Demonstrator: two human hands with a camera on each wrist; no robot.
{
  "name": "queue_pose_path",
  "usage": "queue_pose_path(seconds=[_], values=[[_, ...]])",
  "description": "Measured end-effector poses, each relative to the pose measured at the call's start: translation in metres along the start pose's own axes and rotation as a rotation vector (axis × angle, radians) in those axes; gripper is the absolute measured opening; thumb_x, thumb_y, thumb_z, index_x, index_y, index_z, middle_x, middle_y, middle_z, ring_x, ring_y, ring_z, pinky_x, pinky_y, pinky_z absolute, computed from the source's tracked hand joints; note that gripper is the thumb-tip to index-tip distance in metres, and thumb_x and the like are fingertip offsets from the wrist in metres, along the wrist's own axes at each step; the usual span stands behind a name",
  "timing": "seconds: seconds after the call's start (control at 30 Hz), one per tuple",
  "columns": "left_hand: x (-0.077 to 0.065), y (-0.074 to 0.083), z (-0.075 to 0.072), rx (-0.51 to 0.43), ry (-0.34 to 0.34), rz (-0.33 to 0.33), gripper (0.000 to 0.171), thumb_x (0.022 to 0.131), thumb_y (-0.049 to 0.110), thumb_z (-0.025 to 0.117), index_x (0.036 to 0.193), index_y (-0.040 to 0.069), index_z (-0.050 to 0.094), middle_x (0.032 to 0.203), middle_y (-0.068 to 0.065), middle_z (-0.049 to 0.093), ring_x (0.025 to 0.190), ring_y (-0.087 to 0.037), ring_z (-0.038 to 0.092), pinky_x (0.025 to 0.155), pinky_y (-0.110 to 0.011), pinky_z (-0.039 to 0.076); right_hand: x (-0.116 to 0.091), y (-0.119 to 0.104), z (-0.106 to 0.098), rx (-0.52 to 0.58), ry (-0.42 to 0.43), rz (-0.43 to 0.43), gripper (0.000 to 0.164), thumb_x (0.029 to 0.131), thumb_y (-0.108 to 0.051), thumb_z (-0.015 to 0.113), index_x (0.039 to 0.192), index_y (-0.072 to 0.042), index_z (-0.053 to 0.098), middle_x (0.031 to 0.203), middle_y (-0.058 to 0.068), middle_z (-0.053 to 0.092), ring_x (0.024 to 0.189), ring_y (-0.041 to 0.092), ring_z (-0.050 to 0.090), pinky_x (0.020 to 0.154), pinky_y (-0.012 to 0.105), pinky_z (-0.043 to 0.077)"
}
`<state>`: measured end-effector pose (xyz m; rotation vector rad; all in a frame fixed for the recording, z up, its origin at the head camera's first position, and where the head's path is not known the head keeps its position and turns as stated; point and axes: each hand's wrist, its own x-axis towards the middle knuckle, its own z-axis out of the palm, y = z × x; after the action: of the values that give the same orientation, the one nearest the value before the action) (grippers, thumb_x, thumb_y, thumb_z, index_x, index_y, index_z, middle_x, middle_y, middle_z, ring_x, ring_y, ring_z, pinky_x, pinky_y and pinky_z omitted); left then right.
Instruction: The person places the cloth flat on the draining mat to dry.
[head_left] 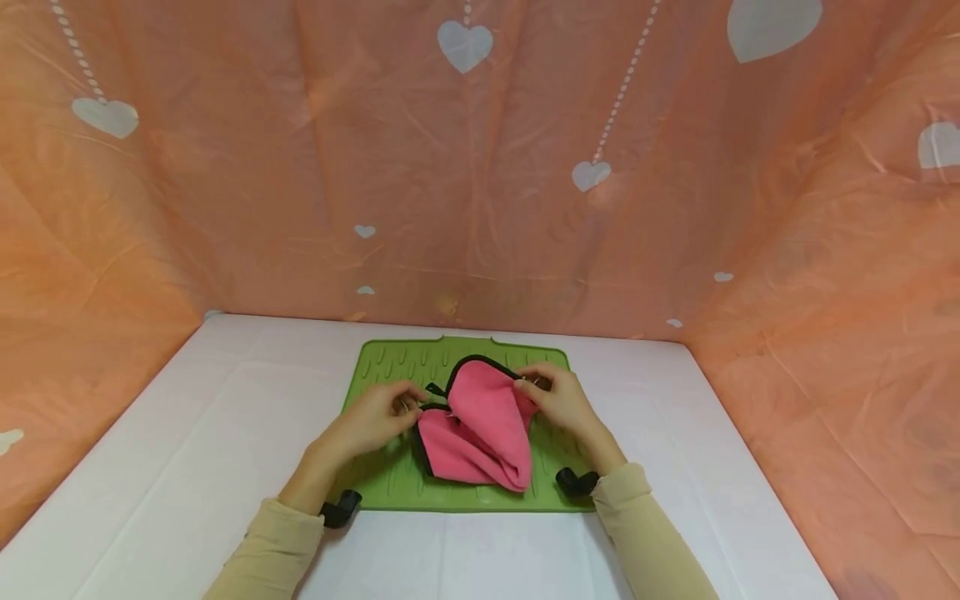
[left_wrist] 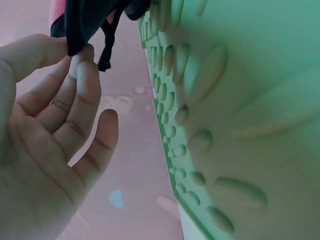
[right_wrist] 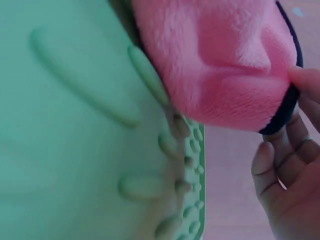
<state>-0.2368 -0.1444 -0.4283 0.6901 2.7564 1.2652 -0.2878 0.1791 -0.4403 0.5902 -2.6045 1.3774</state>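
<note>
A pink fleecy cloth [head_left: 487, 425] with black edging lies bunched and partly folded over the green mat [head_left: 390, 492]. By its black-trimmed left edge, my left hand [head_left: 378, 417] pinches it between thumb and fingertips. A short black loop [left_wrist: 106, 47] hangs from the trim close to those fingers in the left wrist view. On the other side my right hand [head_left: 558, 400] pinches the upper right edge, with the thumb on the pink face and fingers behind the black trim [right_wrist: 282, 112]. A fold of the cloth bulges toward the front of the mat.
The mat has raised oval ridges and lies on a white table [head_left: 187, 442]. Orange curtains [head_left: 480, 192] with pale hearts enclose the back and both sides. A black wrist camera mount [head_left: 342, 508] sits at the left wrist, and another mount [head_left: 576, 483] at the right.
</note>
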Motion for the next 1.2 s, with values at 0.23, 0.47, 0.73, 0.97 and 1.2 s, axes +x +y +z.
queue_pose_path(seconds=[0.23,0.47,0.73,0.97,1.2], values=[[0.001,-0.001,-0.006,0.069,0.083,-0.014,0.015,0.099,0.01,0.067,0.112,0.006,0.073,0.093,0.0,0.07,0.085,-0.015,0.063,0.073,-0.033,0.054,-0.01,0.006,-0.013,0.003,0.092,0.094,0.022,0.097,-0.016,0.074,0.114,-0.003,0.076,0.098,0.01,0.075,0.083,0.014,0.063,0.073,0.027,0.052],[-0.003,-0.008,-0.019,0.083,0.146,-0.013,0.015,0.098,0.009,0.067,0.111,0.007,0.074,0.095,-0.002,0.072,0.084,-0.016,0.063,0.07,-0.034,0.053,-0.024,0.014,-0.027,-0.01,0.114,0.157,0.02,0.096,-0.014,0.073,0.111,0.0,0.075,0.094,0.01,0.074,0.082,0.011,0.062,0.075,0.025,0.051],[-0.012,-0.023,-0.033,0.069,0.052,-0.067,0.015,0.098,0.005,0.064,0.111,0.001,0.07,0.093,-0.007,0.071,0.073,-0.018,0.066,0.066,-0.033,0.054,-0.04,0.025,-0.043,-0.093,-0.079,0.233,0.016,0.096,-0.015,0.07,0.104,0.0,0.073,0.079,0.006,0.07,0.068,0.014,0.062,0.062,0.028,0.049],[-0.016,-0.028,-0.031,0.085,-0.074,-0.15,0.012,0.096,0.005,0.067,0.106,0.0,0.07,0.092,-0.006,0.069,0.076,-0.018,0.063,0.064,-0.033,0.054,-0.042,0.027,-0.048,-0.152,-0.244,0.238,0.019,0.098,-0.017,0.069,0.106,0.0,0.073,0.088,0.003,0.07,0.069,0.013,0.062,0.063,0.03,0.05],[0.0,-0.028,-0.026,0.159,-0.081,-0.135,0.02,0.099,0.015,0.068,0.113,0.001,0.071,0.107,-0.009,0.074,0.1,-0.028,0.071,0.077,-0.04,0.059,-0.031,0.024,-0.053,-0.212,-0.201,0.229,0.034,0.099,-0.025,0.069,0.119,0.001,0.072,0.095,0.007,0.076,0.073,0.014,0.065,0.068,0.031,0.051]])
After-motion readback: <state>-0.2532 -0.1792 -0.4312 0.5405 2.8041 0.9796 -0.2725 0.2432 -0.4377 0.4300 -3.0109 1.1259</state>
